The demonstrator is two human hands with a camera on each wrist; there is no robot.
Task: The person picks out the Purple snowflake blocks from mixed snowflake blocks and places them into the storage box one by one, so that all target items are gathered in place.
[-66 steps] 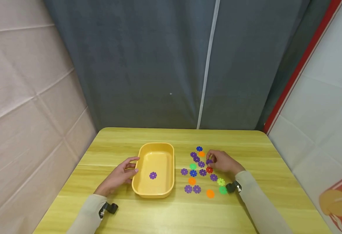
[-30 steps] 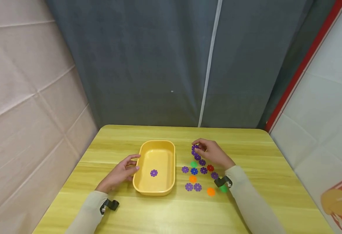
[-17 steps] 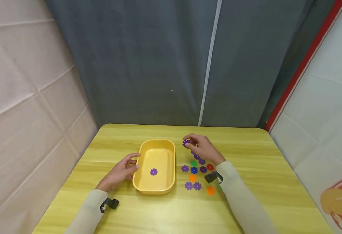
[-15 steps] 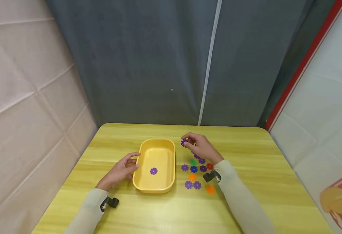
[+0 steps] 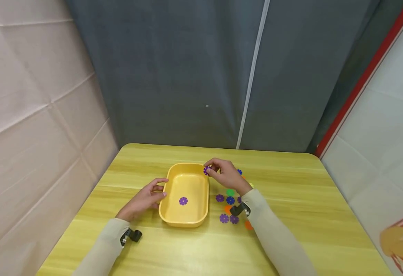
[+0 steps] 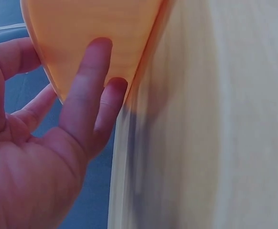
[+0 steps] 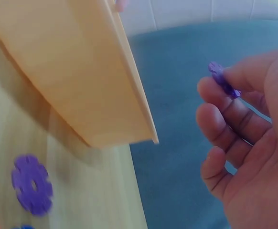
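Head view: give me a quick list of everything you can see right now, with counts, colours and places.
Tray: one, yellow, mid-table.
Disc in tray: one, purple, on its floor.
Held disc: one, purple, at the tray's far right corner.
Loose discs: several, purple, blue, green, orange, right of tray; some hidden.
Table: one, yellow-green wood.
Curtain: grey, behind.
Left hand: touches the tray's left wall.
Right hand: pinches the held disc.

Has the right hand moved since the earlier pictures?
Yes. The right hand, pinching a purple piece, moved left from the loose pieces to the tray rim.
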